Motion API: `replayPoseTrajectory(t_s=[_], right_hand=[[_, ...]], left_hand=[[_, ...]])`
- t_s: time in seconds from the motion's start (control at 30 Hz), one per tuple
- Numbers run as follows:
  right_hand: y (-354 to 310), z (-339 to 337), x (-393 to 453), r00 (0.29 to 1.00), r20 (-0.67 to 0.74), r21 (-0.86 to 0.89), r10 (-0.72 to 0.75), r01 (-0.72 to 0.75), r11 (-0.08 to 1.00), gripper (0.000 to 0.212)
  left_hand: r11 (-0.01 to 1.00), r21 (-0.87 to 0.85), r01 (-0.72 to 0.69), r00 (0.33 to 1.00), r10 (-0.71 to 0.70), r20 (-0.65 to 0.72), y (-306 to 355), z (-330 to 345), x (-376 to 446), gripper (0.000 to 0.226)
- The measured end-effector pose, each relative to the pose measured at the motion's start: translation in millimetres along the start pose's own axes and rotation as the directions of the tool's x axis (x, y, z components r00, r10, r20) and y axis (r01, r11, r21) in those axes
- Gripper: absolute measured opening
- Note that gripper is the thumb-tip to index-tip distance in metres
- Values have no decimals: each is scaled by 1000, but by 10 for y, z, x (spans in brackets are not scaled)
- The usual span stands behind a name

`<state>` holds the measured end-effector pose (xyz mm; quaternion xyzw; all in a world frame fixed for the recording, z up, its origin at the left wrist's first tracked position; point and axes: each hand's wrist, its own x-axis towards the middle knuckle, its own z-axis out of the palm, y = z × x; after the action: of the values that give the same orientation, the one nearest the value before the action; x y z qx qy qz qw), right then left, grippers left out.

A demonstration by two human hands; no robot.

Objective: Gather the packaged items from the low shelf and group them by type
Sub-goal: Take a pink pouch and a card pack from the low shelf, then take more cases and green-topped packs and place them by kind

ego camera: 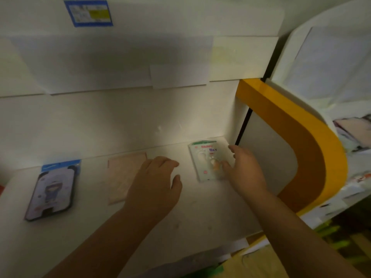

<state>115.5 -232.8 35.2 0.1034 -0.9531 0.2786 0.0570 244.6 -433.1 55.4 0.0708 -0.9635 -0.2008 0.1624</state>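
Lying flat on the white low shelf (200, 207) are three packaged items, well apart: a phone case with a blue header (53, 190) at left, a pinkish flat packet (120, 175) in the middle, and a clear printed packet (206, 159) at right near the shelf corner. All appear thin, light and stiffish, with glossy wrap likely slippery; being flat, each is best slid to the shelf edge or lifted by an edge. The right hand (246, 169) rests on the clear packet, its grip released, fingers spread along the right edge. The left hand (155, 183), relaxed and released, hovers beside the pinkish packet; contact cannot be told.
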Motion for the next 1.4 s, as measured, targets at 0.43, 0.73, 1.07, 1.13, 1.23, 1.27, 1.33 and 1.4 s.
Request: replayPoseTrajectory(t_s=[0.43,0.73,1.07,1.13,1.23,1.27,1.33,1.4], right_hand=[[-492,-848,-918,946,-173,-82,-272,262,962,33],[-65,-1452,-1252,900,-340,-55,-273,271,961,36],[1265,-2289,-1640,952,-257,-186,-166,120,975,46],[1538,-2441,-1740,959,-234,-176,-161,121,977,46],[1995,-2693,-1867,969,-193,-169,-152,120,978,49],[2097,-2744,-1879,970,-184,-179,-158,125,976,49],[2328,-2870,-1913,972,-162,-208,-172,137,968,49],[2519,-2970,-1914,974,-136,-229,-180,146,962,50]], left_hand=[[978,-167,-124,989,108,-105,376,-399,-11,35],[964,-89,-252,963,241,-123,1043,-552,-65,41],[935,-203,-291,949,256,-184,2481,-270,-460,38],[929,-208,-307,944,270,-189,2787,-177,-557,37],[932,-192,-306,947,279,-156,3288,61,-698,40],[934,-198,-298,952,275,-136,3394,124,-733,41],[939,-182,-293,954,275,-116,3641,278,-797,42],[946,-145,-289,957,279,-81,3844,411,-823,45]])
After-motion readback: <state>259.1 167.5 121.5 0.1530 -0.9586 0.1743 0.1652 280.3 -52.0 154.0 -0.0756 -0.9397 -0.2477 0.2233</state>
